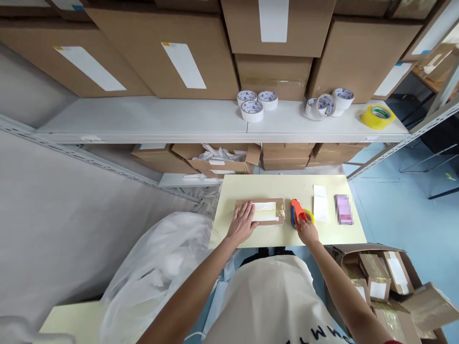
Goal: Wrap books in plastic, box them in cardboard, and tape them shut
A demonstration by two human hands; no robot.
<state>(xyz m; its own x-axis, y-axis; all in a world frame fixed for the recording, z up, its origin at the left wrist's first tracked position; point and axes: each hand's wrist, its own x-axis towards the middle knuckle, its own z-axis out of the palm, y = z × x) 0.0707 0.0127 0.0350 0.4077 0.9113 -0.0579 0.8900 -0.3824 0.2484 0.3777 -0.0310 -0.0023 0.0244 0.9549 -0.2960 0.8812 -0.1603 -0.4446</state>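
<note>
A small cardboard box (280, 217) with a white label and shiny clear tape lies flat on the pale yellow table (258, 186). My left hand (244, 222) rests spread on the box's left part, fingers stretched over its top. Just right of the box, my right hand (306, 230) is closed around an orange tape dispenser (297, 209), with a yellow roll and a blue part visible on it. The dispenser is apart from the box. Farther right lie a white paper slip (320, 203) and a pink-purple item (344, 209) that is pixelated.
A grey shelf (161, 117) behind the table holds large cartons, several white tape rolls (252, 112) and a yellow tape roll (377, 117). At lower right stands a big carton (373, 247) filled with small boxes. A translucent plastic bag (158, 267) bulges at left.
</note>
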